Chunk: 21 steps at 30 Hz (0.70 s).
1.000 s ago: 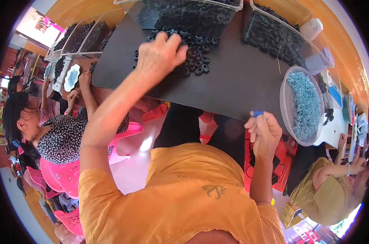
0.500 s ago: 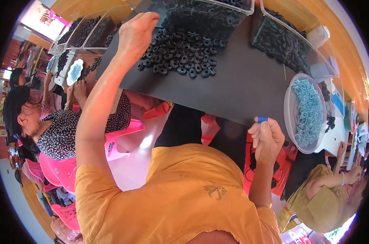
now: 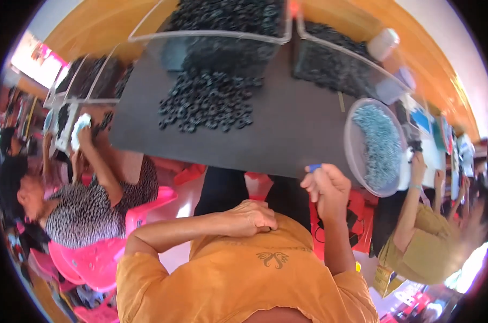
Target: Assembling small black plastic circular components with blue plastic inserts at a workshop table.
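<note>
Seeing holed black beads (image 3: pixel 206 105), eleven o'clock; our left hand (image 3: pixel 253 218) dropped to six, curled like right hand (image 3: pixel 330 185); contents unclear.

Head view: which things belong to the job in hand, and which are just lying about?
Likely the job's: black pieces, clear bin, bowl, blue beads, blue finger band.
Apparently just about: pink chair, white tub, yellow box.
</note>
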{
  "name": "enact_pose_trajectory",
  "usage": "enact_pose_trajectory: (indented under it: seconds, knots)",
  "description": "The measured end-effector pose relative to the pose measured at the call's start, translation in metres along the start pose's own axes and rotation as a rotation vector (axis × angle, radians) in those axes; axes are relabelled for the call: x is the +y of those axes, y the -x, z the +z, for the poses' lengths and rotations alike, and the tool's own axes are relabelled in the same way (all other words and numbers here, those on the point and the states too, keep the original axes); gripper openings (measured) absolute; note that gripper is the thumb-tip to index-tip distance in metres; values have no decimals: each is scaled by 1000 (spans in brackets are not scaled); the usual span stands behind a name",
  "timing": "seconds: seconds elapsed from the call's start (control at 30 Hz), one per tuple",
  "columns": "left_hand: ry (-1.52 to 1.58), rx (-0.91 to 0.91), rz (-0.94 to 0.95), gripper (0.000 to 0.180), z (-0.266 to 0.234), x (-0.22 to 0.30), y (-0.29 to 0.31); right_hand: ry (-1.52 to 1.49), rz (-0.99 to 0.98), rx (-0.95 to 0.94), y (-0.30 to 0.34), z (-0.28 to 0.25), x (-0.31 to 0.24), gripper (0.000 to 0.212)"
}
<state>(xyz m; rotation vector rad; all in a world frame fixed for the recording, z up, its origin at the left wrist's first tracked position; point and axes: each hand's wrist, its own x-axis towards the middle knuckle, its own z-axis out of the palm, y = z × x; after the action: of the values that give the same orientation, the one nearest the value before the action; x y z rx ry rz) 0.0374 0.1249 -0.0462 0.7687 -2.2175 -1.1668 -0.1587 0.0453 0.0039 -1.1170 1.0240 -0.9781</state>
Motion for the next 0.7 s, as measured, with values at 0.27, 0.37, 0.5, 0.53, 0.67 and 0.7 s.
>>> enact_pose_trajectory:
  seconds: [0.27, 0.37, 0.5, 0.53, 0.67, 0.7]
  knots:
    - [132, -491, 160, 17, 9, 23, -70, -23, 4, -23, 3, -5, -2, 18]
    - [489, -560, 82, 31, 10, 32, -82, 1, 0, -52, 3, -4, -3, 19]
    - [294, -627, 14, 29, -2, 39, -88, 27, 41, -67, 4, -9, -13, 19]
    - [294, -630, 13, 29, -1, 35, -87, 32, 72, -105, 4, -11, -17, 19]
    - [284, -620, 61, 27, -2, 28, -91, 76, 122, -111, 3, -19, -28, 19]
    - [341, -568, 124, 27, -2, 31, -95, 103, 80, -95, 1, -19, -30, 18]
